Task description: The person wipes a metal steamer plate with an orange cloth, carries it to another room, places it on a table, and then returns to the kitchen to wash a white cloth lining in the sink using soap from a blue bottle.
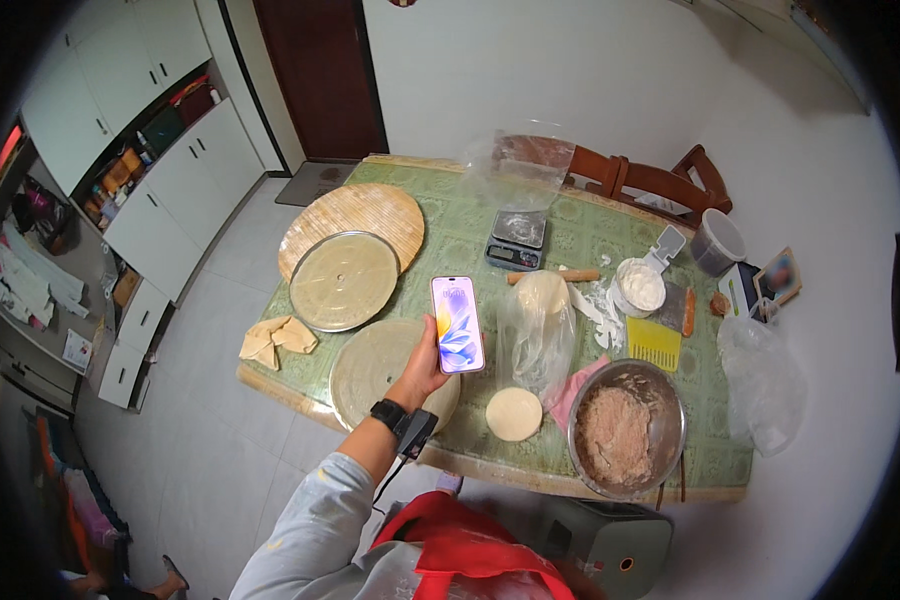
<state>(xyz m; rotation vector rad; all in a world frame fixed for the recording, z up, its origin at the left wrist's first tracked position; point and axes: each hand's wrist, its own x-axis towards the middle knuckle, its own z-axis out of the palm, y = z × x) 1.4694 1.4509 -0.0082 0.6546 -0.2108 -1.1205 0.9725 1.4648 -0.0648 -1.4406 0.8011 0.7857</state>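
My left hand holds a smartphone with its lit screen facing up. Below that hand and forearm lies a round metal-rimmed disc, partly hidden by them. A flat dough round rests on the green patterned tablecloth to the right of the phone. Behind it is a clear plastic bag with pale dough at its far end. A steel bowl holds a pinkish minced filling. My right hand is out of view.
Another metal-rimmed disc overlaps a round wooden board; a beige cloth lies nearby. Farther back are a kitchen scale, a rolling pin, a flour tub and a yellow scraper. Chopsticks protrude near the bowl.
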